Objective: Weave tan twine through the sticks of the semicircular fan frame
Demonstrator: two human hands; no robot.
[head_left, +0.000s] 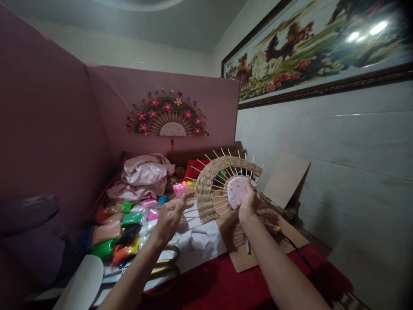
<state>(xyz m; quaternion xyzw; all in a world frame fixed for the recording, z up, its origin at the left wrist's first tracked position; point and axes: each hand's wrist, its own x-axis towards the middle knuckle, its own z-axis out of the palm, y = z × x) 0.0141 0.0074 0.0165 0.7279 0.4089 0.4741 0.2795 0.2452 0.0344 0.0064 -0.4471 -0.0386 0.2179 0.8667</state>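
"Tan twine, woven over thin sticks: is that the fan (206, 193) you have up?"

"Yes, raised above the red-covered table (200, 286), near the middle of my view. My right hand (250, 204) is closed round the edge of its padded, pale pink centre (236, 192). My left hand (168, 218) is half curled beside the bare stick ends (191, 210); I cannot tell whether it pinches anything."

"Which step is this?"

"I judge it to be work on the weave, which forms a broad arch with stick tips showing beyond it. Next, I think, calls for a firm right grip and a light left touch, so no stick bends."

"What else is around?"

"Bags of coloured material (131, 218) on the left, and a heap of pink cloth (142, 172) behind them. On the pink panel (213, 99) ahead hangs a flowered fan (167, 113)."

"Anything in the way?"

"The bags crowd my left side, and a black cable (297, 249) runs off to the right. I would keep the sticks clear of both."
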